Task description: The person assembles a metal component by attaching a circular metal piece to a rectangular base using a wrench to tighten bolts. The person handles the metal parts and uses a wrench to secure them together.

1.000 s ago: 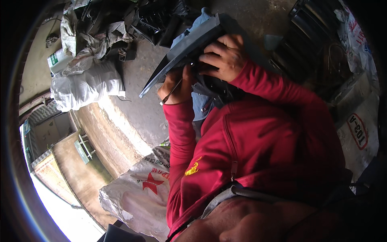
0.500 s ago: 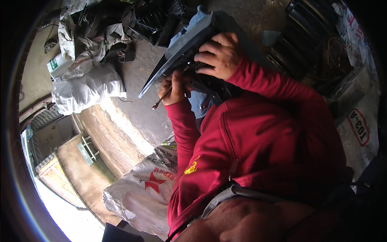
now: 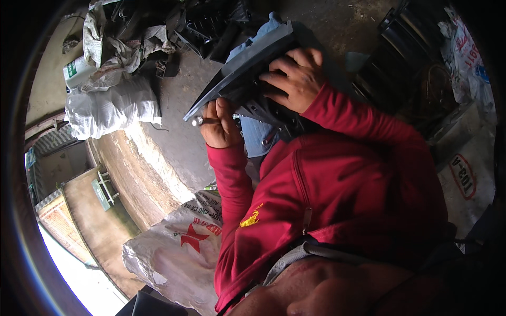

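The left hand (image 3: 222,126), now farther from the right hand (image 3: 298,79), pinches a slim silvery metal rod (image 3: 198,121), seemingly clear of the far-centre dark-grey angular panel (image 3: 246,62); the right's fingers spread there, grip indeterminable.

Workshop-like place, rough and cluttered: bare grey concrete floor (image 3: 182,84), jumbled black plastic-looking parts (image 3: 205,26) heaped there, curved glossy black panels (image 3: 408,34) stacked opposite, bulging white plastic-wrapped bundle (image 3: 113,110), large white sack with red star (image 3: 163,255).
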A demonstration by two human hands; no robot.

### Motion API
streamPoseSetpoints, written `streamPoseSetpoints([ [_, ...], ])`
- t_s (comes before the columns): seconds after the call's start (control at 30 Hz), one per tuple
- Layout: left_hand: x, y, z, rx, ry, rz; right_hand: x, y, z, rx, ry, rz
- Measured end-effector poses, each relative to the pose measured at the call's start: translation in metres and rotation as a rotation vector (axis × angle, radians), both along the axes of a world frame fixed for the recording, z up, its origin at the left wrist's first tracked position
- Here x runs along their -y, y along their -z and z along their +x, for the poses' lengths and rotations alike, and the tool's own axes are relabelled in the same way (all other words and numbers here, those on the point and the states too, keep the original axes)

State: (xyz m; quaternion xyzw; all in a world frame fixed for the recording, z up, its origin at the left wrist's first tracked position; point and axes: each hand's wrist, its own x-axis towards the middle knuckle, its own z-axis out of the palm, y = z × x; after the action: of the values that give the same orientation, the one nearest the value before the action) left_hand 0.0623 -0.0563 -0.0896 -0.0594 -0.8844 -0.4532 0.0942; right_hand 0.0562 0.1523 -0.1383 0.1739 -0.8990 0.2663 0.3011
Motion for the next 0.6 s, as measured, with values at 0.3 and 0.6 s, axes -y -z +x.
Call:
streamPoseSetpoints([
  [0.3, -0.014, 0.013, -0.005, 0.199, 0.208, 0.063, 0.011, -0.018, 0.006, 0.151, -0.004, 0.09],
  [0.6, -0.008, 0.014, -0.007, 0.524, 0.288, 0.519, 0.013, -0.015, 0.006, 0.119, -0.004, 0.031],
])
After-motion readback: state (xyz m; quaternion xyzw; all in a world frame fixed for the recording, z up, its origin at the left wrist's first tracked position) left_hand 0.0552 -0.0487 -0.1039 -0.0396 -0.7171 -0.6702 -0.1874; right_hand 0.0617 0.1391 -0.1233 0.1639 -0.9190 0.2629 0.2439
